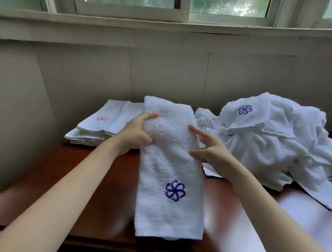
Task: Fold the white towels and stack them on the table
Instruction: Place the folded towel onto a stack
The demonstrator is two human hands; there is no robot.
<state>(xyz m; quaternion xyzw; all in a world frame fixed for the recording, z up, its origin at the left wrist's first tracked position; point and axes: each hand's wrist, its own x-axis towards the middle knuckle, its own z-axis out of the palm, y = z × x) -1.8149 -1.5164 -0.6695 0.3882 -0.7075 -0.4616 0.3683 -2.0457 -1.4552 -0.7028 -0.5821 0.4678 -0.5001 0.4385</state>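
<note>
No readable words or numbers, embroidered logos only.
Blue pinwheel-flower logo (pixel 175 190) low on the held towel (pixel 168 157), centre frame; same blue logo (pixel 245 109) on the towel heap (pixel 267 148), right; red flower logo (pixel 101 118) on the folded stack (pixel 93 134), left.

folded stack (pixel 100 125): right part hidden behind the held towel (pixel 170 165) and the left hand (pixel 135 135).
loose pile (pixel 277 145): cut off by the right edge.
held towel, bottom edge: blurred.
</note>
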